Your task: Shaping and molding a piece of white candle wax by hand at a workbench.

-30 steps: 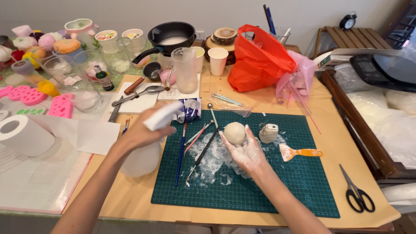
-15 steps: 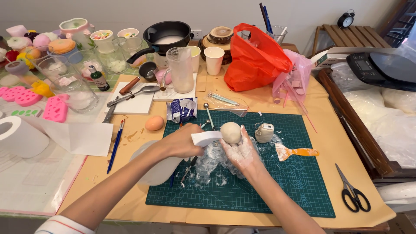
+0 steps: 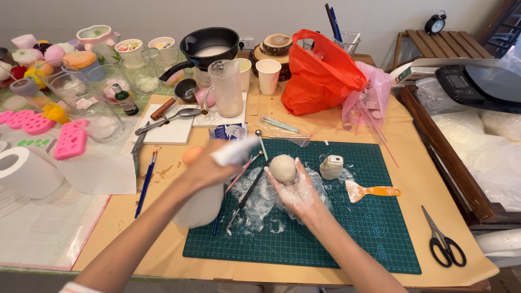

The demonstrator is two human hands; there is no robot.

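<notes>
Head view. Right hand point(image 3: 296, 192), palm up and dusted white, cups a pale clay ball point(image 3: 283, 167) on its fingertips, above the middle of the green cutting mat point(image 3: 347, 239). Crumpled clear film point(image 3: 260, 201) lies on the mat just under that hand. Left hand point(image 3: 203, 168) is closed round the neck of a white spray bottle point(image 3: 202, 203); its nozzle end is motion-blurred and points toward the ball, and the bottle body hangs over the mat's left edge.

On the mat: a black ball-tipped modelling tool point(image 3: 247, 192) lies diagonally beside the film; a small white tape roll point(image 3: 331, 167) sits right of the ball; an orange-handled spatula point(image 3: 372, 191) smeared white lies further right. Black scissors point(image 3: 444, 244) lie off the mat, near the desk's right front corner. A peach-coloured ball point(image 3: 191, 154) sits just behind the left hand. Far edge of the desk: black pan point(image 3: 209, 46), clear measuring jug point(image 3: 227, 89), orange plastic bag point(image 3: 320, 70).

Judgement: the step in hand looks like wetting the clay ball. Whether the trigger is pressed, I cannot tell. The next move calls for the nozzle aimed squarely at the ball, the right palm held steady and level so the ball does not roll off, and a light squeeze only.
</notes>
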